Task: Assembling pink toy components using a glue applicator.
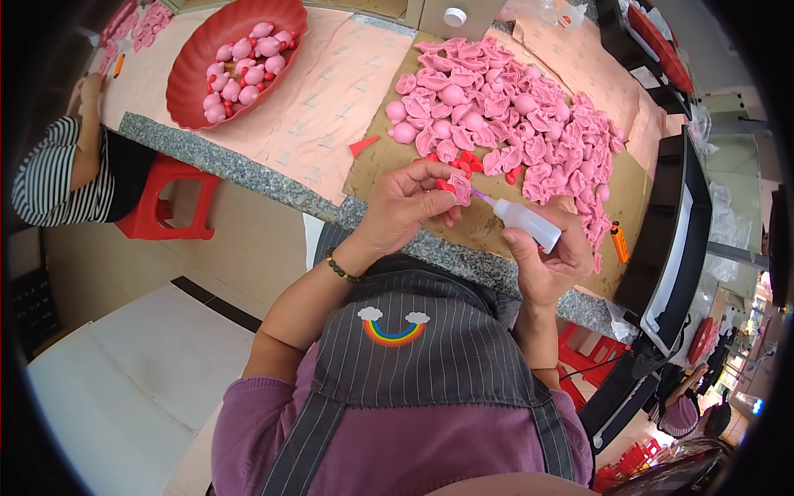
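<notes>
Between the thumb and fingers of my left hand (413, 201) is a small pink shell-like piece (461, 189), with a bit of red beside it. My right hand (550, 255) grips a translucent white squeeze bottle (529, 226). Its thin purple nozzle meets or nearly meets the pink piece; I cannot tell whether they touch. Just beyond my left fingertips lie several small red pieces (467, 161). A large heap of pink hollow pieces (538, 124), some rounded, spreads across the brown board (372, 178).
A red oval bowl (178, 95) at the far left holds pink rounded figures with red parts (248, 70). An orange-and-black cutter (619, 242) lies by the board's right side, near a black-framed tray (674, 240). At left, another person in striped clothing (62, 178) sits on a red stool (175, 198).
</notes>
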A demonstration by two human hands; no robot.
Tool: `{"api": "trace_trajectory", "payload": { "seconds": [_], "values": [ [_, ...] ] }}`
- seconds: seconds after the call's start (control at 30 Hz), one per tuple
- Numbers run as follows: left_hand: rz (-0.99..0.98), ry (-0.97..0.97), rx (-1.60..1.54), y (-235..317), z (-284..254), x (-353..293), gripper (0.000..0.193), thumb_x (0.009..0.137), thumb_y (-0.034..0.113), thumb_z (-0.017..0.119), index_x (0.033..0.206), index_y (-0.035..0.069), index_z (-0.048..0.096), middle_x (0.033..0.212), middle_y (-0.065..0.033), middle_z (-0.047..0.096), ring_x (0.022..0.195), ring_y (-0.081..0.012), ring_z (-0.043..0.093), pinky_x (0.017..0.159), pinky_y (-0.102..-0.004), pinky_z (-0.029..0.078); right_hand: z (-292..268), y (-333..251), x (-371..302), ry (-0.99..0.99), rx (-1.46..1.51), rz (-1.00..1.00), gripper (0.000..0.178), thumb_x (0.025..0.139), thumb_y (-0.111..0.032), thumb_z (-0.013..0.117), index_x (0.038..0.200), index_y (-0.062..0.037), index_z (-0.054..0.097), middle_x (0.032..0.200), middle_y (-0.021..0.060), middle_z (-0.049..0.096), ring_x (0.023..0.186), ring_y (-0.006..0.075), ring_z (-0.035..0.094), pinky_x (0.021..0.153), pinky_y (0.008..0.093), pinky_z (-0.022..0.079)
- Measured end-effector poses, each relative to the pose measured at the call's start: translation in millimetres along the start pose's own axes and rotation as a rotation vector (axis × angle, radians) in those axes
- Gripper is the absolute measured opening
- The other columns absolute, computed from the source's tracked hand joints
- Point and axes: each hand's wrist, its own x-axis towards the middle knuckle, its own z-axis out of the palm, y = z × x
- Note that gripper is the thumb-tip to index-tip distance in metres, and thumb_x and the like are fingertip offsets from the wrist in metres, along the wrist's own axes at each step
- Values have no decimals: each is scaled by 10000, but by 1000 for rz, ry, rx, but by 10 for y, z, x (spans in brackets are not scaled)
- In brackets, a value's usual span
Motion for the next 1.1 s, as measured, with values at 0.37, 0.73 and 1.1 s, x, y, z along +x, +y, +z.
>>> {"api": "trace_trajectory", "payload": {
  "seconds": [0.37, 0.73, 1.1],
  "values": [
    [0, -14, 60, 24, 19, -8, 306, 837, 75, 594, 1121, -19, 533, 922, -89, 620, 734, -123, 602, 647, -231, 500, 32, -22, 22, -32, -71, -3, 267, 597, -85, 788, 764, 31, 616, 647, 52, 561, 566, 137, 422, 538, 257, 318],
    [-4, -11, 47, 11, 7, -4, 297, 833, 69, 598, 1111, -18, 536, 919, -90, 620, 747, -136, 602, 663, -247, 499, 45, -19, 19, -23, -61, -17, 280, 591, -95, 793, 767, 32, 616, 653, 62, 570, 564, 147, 434, 538, 263, 331],
    [-14, -16, 40, 11, 4, -10, 303, 833, 64, 598, 1116, -22, 533, 950, -92, 614, 760, -135, 604, 687, -252, 503, 45, -21, 16, -38, -82, -60, 292, 594, -109, 798, 773, 28, 613, 635, 61, 551, 551, 154, 422, 531, 271, 317]
  ]
}}
